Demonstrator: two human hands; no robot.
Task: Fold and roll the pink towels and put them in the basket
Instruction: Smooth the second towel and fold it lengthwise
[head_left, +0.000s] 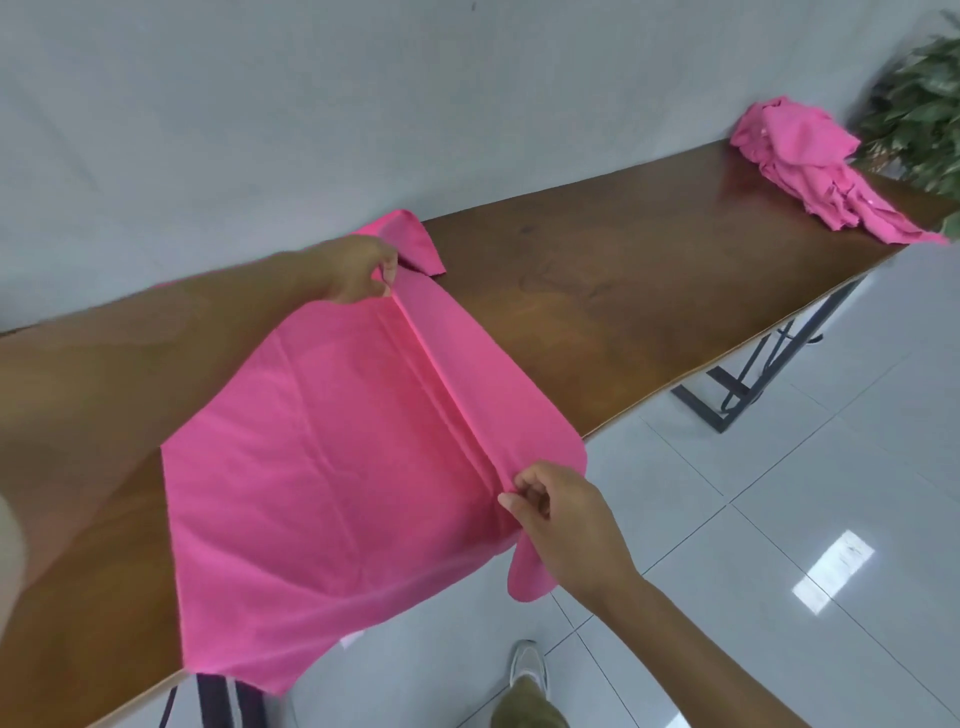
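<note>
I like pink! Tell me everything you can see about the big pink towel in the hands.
The pink towel is thin, smooth cloth, spread mostly flat on the brown wooden table, its near edge hanging over. A raised fold ridge runs across it; the left hand pinches the far end, the right hand the near end.

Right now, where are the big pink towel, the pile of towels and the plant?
big pink towel (311, 467): head view, on its flat middle.
pile of towels (800, 150): head view, on the top of the heap.
plant (930, 93): head view, on its green leaves.
</note>
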